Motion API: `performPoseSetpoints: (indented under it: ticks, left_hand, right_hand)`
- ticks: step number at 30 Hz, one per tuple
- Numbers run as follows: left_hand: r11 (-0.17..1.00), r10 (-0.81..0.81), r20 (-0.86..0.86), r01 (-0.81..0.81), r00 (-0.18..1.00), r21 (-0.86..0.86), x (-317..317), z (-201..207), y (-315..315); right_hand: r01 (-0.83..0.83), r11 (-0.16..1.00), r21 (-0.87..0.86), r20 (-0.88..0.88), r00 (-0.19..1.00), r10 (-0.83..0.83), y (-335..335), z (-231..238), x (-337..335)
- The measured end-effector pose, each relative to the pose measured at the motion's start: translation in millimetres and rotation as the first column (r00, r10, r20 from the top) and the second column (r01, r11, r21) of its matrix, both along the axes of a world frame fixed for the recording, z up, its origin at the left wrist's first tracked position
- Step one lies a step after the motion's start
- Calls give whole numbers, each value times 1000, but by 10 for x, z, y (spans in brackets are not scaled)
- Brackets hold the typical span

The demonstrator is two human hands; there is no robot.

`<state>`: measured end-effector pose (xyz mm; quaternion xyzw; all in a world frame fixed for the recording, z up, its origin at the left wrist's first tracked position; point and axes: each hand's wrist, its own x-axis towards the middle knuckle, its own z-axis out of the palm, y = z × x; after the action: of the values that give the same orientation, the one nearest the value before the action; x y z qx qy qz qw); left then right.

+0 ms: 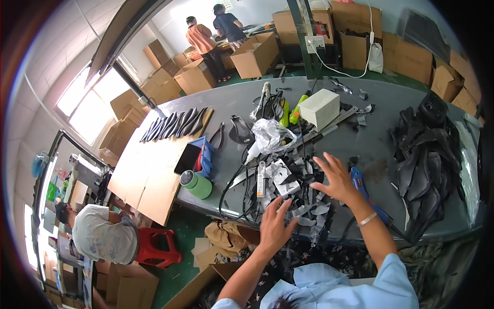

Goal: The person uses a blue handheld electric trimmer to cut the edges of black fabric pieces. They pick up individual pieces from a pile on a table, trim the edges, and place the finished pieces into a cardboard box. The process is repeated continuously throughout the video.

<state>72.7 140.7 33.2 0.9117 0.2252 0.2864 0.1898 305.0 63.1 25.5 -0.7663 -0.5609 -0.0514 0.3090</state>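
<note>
Both of my hands hover near the front edge of the grey table with fingers spread and nothing in them. My left hand is beside a heap of black and grey scraps. Across the heap, my right hand is near a blue hand tool lying on the table. Among the scraps lie a crumpled white piece and a narrow white-and-orange pack. Behind them are a transparent plastic bag, a white box and a metal ruler.
On the right is a large pile of black curved pieces. At left, similar pieces line a cardboard sheet, near a blue bin, green bottle and pliers. One person sits left; two stand at the back.
</note>
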Motion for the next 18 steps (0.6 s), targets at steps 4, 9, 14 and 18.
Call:
performPoseSetpoints:
  ticks: [4,9,14,18]
  left_hand:
    - [996,30,-39,-26,999,91,339,-203,-54]
    - [959,141,228,-76,963,-274,-1,-688,163]
    - [951,215,182,-163,960,-264,100,-648,253]
    - [959,254,227,-213,940,-189,364,-413,300]
  right_hand:
    - [-65,966,-252,-182,983,19,330,-409,147]
    - [-262,944,-201,-41,965,259,-159,-336,-349]
    - [-292,930,-224,27,952,305,-841,-220,-973]
    - [-628,717,-302,-329,775,539,-1318,-280,-1188]
